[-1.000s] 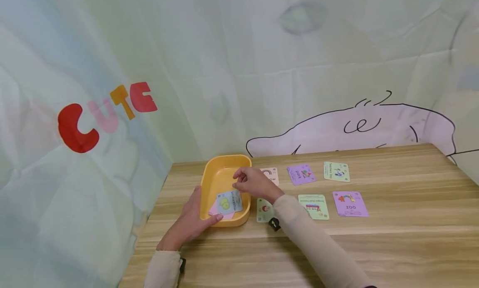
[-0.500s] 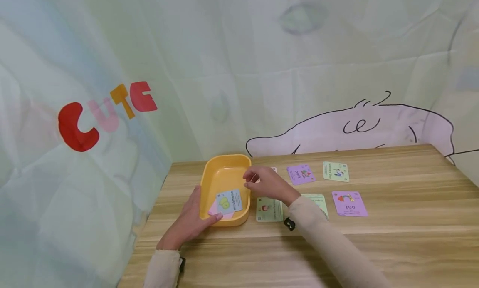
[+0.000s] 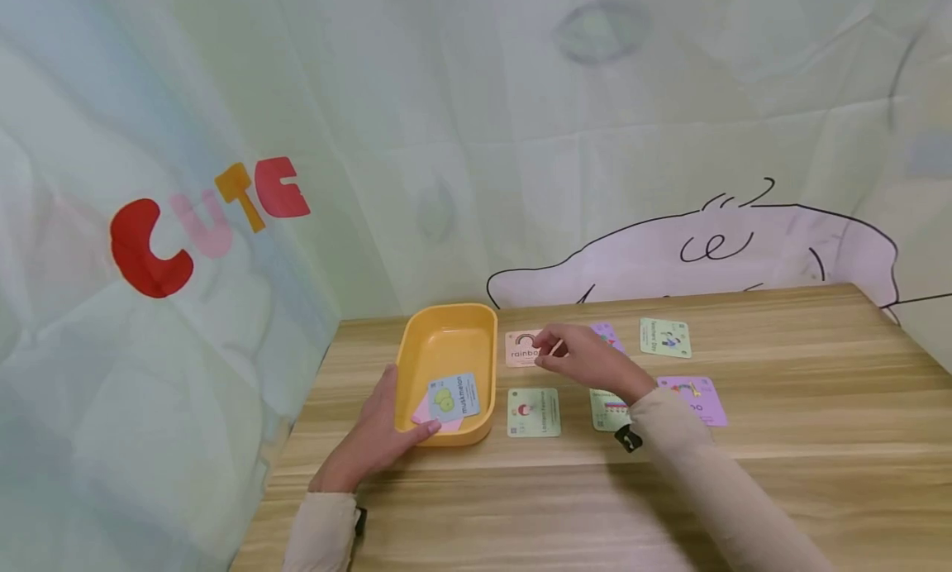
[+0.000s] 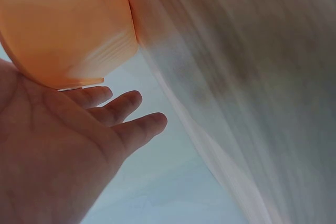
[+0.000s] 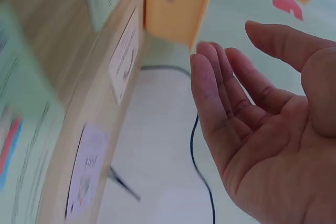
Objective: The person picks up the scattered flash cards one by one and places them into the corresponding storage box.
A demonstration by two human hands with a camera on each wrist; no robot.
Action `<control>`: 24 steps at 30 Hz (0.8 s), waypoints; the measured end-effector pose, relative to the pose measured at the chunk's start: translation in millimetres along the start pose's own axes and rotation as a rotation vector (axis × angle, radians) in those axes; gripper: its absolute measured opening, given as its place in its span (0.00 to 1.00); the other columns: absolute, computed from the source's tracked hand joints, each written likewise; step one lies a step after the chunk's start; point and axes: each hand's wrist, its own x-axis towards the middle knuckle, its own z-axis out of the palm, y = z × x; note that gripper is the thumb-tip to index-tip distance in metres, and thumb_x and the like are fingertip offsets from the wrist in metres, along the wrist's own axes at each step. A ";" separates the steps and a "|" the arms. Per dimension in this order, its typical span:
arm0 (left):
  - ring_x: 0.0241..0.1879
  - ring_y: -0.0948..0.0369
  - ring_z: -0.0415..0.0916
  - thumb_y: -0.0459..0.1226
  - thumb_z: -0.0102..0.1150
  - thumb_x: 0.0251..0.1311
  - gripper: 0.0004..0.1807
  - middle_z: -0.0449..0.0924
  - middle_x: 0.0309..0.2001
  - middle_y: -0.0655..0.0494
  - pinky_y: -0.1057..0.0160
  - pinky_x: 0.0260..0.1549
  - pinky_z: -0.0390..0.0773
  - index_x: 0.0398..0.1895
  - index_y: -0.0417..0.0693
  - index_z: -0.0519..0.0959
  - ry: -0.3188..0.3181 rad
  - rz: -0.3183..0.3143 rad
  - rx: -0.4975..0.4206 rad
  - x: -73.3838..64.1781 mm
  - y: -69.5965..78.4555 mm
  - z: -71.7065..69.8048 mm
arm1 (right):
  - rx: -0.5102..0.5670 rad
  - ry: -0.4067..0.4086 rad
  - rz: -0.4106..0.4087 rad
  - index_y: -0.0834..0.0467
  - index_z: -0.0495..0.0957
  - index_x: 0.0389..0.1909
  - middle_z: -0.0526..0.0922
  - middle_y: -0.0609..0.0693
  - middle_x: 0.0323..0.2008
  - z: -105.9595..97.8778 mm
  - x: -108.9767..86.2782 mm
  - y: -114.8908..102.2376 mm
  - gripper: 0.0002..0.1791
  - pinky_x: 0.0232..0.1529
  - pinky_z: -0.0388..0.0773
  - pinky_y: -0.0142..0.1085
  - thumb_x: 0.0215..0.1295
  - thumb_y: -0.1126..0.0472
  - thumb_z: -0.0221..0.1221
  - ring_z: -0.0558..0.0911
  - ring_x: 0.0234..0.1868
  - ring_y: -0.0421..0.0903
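Observation:
My left hand (image 3: 373, 427) holds the near left side of a yellow tray (image 3: 483, 427), thumb over the rim and fingers along the outer wall. In the left wrist view those fingers look fairly straight beside the tray. Inside the tray lies a blue muskmelon card (image 3: 454, 397) on top of a pink card (image 3: 424, 412). My right hand (image 3: 591, 359) is in the air over the table with nothing in it, fingers loosely bent. Its fingertips partly cover a rainbow card (image 3: 518, 350); the hand also hides much of a purple card (image 3: 606, 334).
On the wooden table (image 3: 446, 498) lie a green Lantern Festival card (image 3: 533, 412), another green card (image 3: 606, 411) half behind the sleeve, a purple zoo card (image 3: 706, 394) and a Teachers' Day card (image 3: 665, 338). A printed curtain (image 3: 416, 142) hangs behind the table.
My right hand has moved right, from above the tray to over the rainbow card. My left hand and the tray stay in place.

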 end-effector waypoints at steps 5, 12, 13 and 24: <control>0.77 0.44 0.46 0.60 0.68 0.56 0.65 0.40 0.81 0.43 0.37 0.72 0.51 0.82 0.45 0.37 -0.020 -0.016 0.014 -1.1 0.3 -1.7 | -0.018 0.017 0.045 0.60 0.80 0.52 0.83 0.49 0.42 -20.9 -16.5 14.7 0.13 0.45 0.80 0.40 0.70 0.60 0.64 0.82 0.44 0.47; 0.79 0.43 0.43 0.62 0.67 0.57 0.67 0.37 0.82 0.41 0.39 0.74 0.49 0.82 0.42 0.34 -0.034 -0.035 0.028 -0.6 0.2 -3.2 | -0.065 0.049 0.102 0.64 0.78 0.54 0.83 0.53 0.43 -52.4 -40.2 35.7 0.16 0.48 0.79 0.43 0.70 0.60 0.63 0.82 0.46 0.49; 0.79 0.43 0.42 0.63 0.66 0.57 0.67 0.36 0.82 0.40 0.39 0.74 0.49 0.81 0.41 0.33 -0.035 -0.034 0.034 -0.7 0.3 -3.3 | -0.072 0.053 0.110 0.64 0.78 0.54 0.83 0.53 0.44 -56.9 -43.3 38.6 0.17 0.48 0.79 0.43 0.70 0.60 0.63 0.82 0.46 0.50; 0.75 0.45 0.50 0.60 0.69 0.56 0.66 0.42 0.81 0.43 0.38 0.72 0.53 0.82 0.44 0.35 -0.031 -0.028 0.015 0.3 3.0 -1.7 | -0.143 0.096 0.141 0.67 0.79 0.51 0.83 0.56 0.43 -93.3 -77.4 71.3 0.17 0.45 0.79 0.43 0.67 0.61 0.66 0.83 0.44 0.52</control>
